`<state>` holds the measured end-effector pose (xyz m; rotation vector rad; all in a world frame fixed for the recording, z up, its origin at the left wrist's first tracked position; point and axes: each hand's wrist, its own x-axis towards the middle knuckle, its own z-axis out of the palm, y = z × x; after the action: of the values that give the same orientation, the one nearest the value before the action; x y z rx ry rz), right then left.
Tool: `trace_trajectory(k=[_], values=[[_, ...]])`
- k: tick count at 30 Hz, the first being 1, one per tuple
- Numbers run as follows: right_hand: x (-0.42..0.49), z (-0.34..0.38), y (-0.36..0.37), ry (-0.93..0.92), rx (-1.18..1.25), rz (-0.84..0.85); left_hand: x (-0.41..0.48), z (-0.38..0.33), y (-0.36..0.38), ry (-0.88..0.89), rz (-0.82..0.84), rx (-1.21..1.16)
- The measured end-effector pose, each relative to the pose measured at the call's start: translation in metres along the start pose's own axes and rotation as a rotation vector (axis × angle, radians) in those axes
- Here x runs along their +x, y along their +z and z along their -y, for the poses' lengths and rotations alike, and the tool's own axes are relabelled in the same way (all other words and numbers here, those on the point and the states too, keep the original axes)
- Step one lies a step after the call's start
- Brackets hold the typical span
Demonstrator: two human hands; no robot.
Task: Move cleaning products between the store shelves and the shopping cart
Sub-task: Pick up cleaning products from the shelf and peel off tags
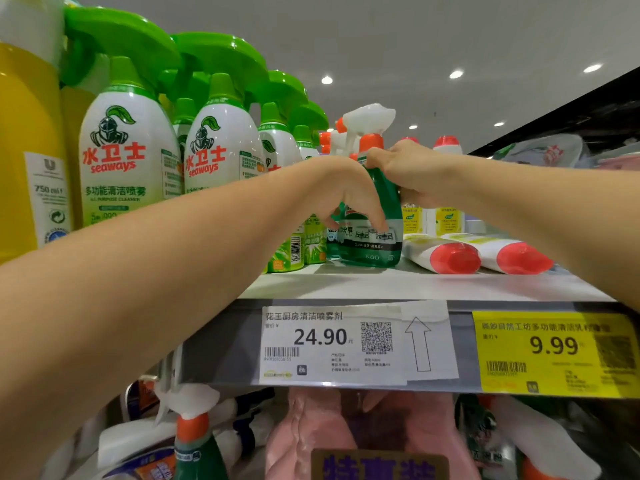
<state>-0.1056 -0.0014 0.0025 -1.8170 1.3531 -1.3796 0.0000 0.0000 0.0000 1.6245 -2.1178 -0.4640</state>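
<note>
One wide-angle view is given, taken from the head. It is set very close to the shelf [415, 285], at about its level, and is faced forward and slightly upward, so that the ceiling [381, 36] is taken in above the bottles [128, 157].

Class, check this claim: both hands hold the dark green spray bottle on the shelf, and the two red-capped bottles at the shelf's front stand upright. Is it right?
No. The head view shows the two red-capped bottles lying on their sides. The rest stands: left hand and right hand both hold the dark green spray bottle on the shelf.
</note>
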Motion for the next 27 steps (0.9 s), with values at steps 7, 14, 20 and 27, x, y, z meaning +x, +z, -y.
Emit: trace_trajectory(k=[7, 14, 20, 27], values=[[-0.006, 0.002, -0.005, 0.055, -0.213, 0.014, -0.022, -0.004, 0.007, 0.049, -0.130, 0.245], [-0.014, 0.011, -0.011, 0.044, -0.449, 0.045, -0.020, -0.002, 0.016, 0.133, -0.208, 0.269], [-0.010, 0.017, -0.017, 0.091, -0.476, 0.172, -0.009, 0.004, 0.000, 0.076, -0.106, 0.611], [-0.010, 0.011, -0.008, 0.098, -0.650, 0.256, -0.011, -0.008, 0.016, 0.193, -0.234, 0.821]])
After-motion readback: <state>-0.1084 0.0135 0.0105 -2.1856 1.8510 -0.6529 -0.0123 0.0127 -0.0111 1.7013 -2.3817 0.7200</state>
